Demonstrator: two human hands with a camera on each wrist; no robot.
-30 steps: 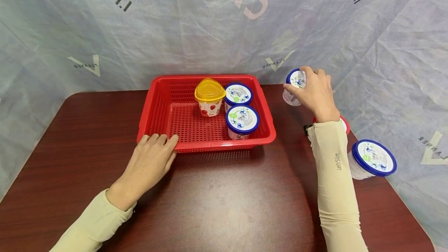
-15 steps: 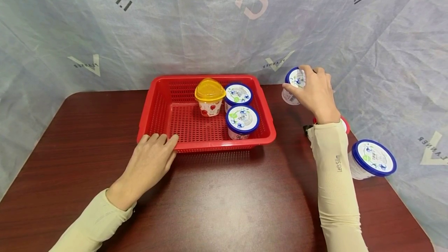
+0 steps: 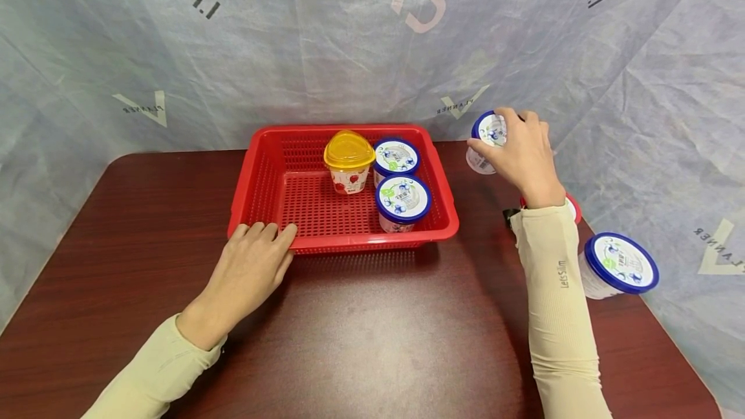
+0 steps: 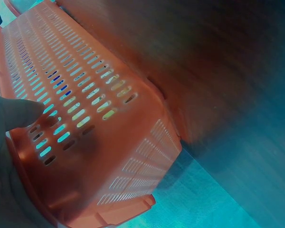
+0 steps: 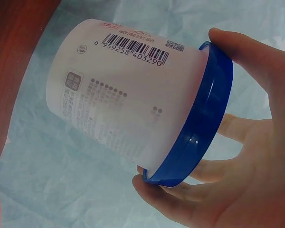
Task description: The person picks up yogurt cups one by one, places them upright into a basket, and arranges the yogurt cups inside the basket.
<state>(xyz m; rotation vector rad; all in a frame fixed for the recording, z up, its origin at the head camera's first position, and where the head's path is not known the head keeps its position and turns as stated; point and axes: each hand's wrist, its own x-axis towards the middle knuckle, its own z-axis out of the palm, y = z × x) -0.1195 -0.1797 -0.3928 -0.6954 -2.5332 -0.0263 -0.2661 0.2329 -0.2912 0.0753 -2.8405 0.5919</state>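
Observation:
My right hand (image 3: 524, 154) holds a white tub with a blue lid (image 3: 491, 131) at the back right, thumb and fingers pinching the lid's edge. The right wrist view shows the barcode on the white tub's side (image 5: 128, 90), with cloth visible between its base and the table. At the front left corner of the red plastic basket (image 3: 372, 240), my left hand (image 3: 250, 264) grips the rim, its thumb (image 4: 26, 113) against the outer wall. Inside the basket are two blue-lidded tubs (image 3: 403, 198) on the right and a yellow-lidded cup (image 3: 349, 154) beside them.
Another blue-lidded tub (image 3: 619, 264) stands near the table's right edge. A red-rimmed thing (image 3: 573, 207) and a small black object (image 3: 511, 216) are partly hidden behind the right sleeve. Grey printed cloth (image 3: 326, 50) hangs behind the brown table (image 3: 372, 335).
My right hand has shifted slightly left and up with the blue-lidded tub. The left hand, the basket and its contents have stayed put.

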